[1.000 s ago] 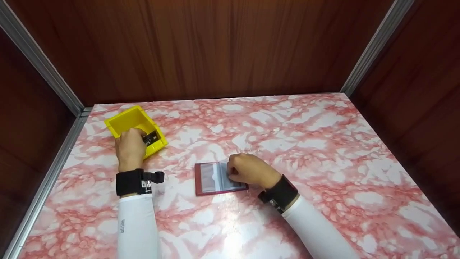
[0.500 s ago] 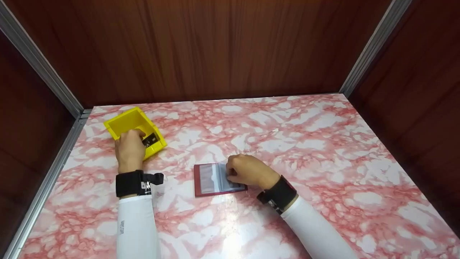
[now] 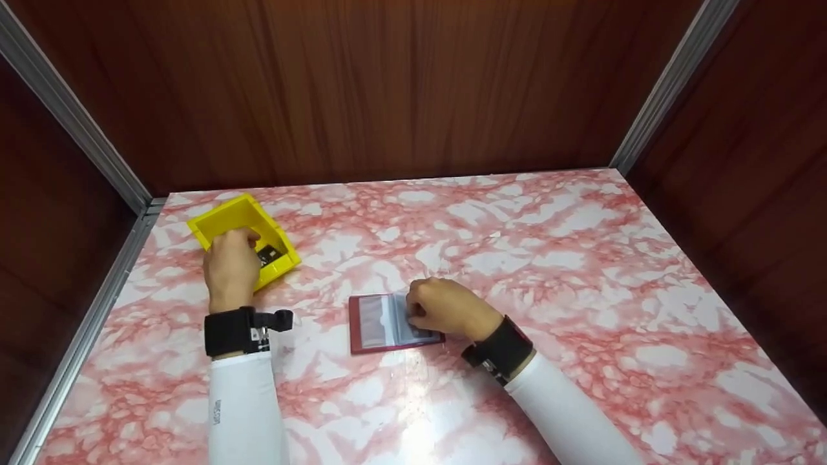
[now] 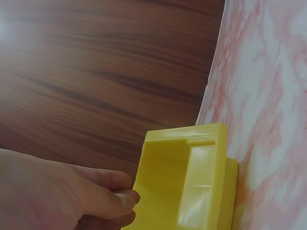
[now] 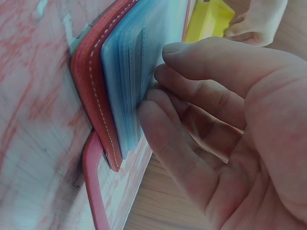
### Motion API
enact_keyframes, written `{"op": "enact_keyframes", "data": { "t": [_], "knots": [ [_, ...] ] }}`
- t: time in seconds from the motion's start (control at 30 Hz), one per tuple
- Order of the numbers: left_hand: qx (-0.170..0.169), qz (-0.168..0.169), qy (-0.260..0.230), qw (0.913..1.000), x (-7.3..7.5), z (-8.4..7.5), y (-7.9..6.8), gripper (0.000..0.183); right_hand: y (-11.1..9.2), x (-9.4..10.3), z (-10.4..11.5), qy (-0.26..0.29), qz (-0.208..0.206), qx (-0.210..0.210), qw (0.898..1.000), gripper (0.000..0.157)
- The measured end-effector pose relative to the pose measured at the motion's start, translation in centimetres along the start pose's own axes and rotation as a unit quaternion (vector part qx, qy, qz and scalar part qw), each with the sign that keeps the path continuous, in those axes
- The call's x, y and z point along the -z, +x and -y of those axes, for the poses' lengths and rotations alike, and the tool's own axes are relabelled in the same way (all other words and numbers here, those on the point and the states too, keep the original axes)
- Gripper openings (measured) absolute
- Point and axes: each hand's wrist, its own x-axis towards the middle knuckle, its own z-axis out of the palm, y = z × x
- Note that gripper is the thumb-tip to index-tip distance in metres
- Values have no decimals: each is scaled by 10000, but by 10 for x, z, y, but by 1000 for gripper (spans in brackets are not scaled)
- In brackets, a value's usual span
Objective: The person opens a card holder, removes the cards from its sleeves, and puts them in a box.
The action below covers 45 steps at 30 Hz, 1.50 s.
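Observation:
A yellow bin [image 3: 232, 216] stands at the back left of the table, with a black card [image 3: 268, 254] lying inside it. My left hand [image 3: 231, 268] reaches over its near side, and the bent fingers and thumb come close together at the rim in the left wrist view. I cannot tell whether anything is between those fingertips. At the middle lies an open red card holder [image 3: 355, 326] with clear plastic sleeves [image 3: 376, 320]. My right hand [image 3: 452, 309] rests on its right half. In the right wrist view the loosely bent fingers [image 5: 204, 55] touch the sleeves, and a red strap [image 5: 91, 177] hangs beside the cover.
The table [image 3: 581, 258] has a pink and white marbled top. Dark wood panels [image 3: 387, 90] close it in at the back and sides, with metal rails [image 3: 672, 90] at the corners.
My left hand has shifted very slightly left, and less of the black card shows beside it. The right hand and the card holder stay in place.

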Motion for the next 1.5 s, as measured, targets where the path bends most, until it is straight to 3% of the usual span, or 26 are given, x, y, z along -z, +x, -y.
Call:
{"op": "enact_keyframes", "data": {
  "t": [0.13,0.3,0.5,0.6,0.9,1.03,1.1,1.23,1.37,1.5],
  "knots": [
    [-37,-254,-58,9997,13,-9,-5,27,0,-1,1,14,-13,26,10000,10],
    [-7,-293,-251,9993,26,-23,-12,26,0,-1,2,32,-49,110,9999,9],
    [-323,-454,-565,9968,31,-41,-23,23,-1,1,2,64,-32,156,9999,7],
    [-571,-367,-687,9953,28,-55,-27,22,-2,3,0,8,-71,210,9998,4],
    [-1293,496,-1028,9850,15,-109,-50,17,-5,7,-7,35,-33,178,9998,3],
    [-1790,1333,-1047,9691,4,-123,-59,12,-6,13,-13,-33,-119,100,9999,6],
    [-2014,1877,-1012,9560,-6,-124,-60,11,-7,15,-16,-41,-201,13,9998,7],
    [-2121,2702,-676,9367,-33,-119,-59,8,-8,18,-20,18,-333,-140,9993,10],
    [-2024,3047,-310,9302,-52,-113,-61,7,-9,17,-20,88,-326,-345,9988,13],
    [-1914,3085,-92,9317,-58,-113,-62,8,-7,16,-16,121,-323,-474,9983,15]
  ]
}}
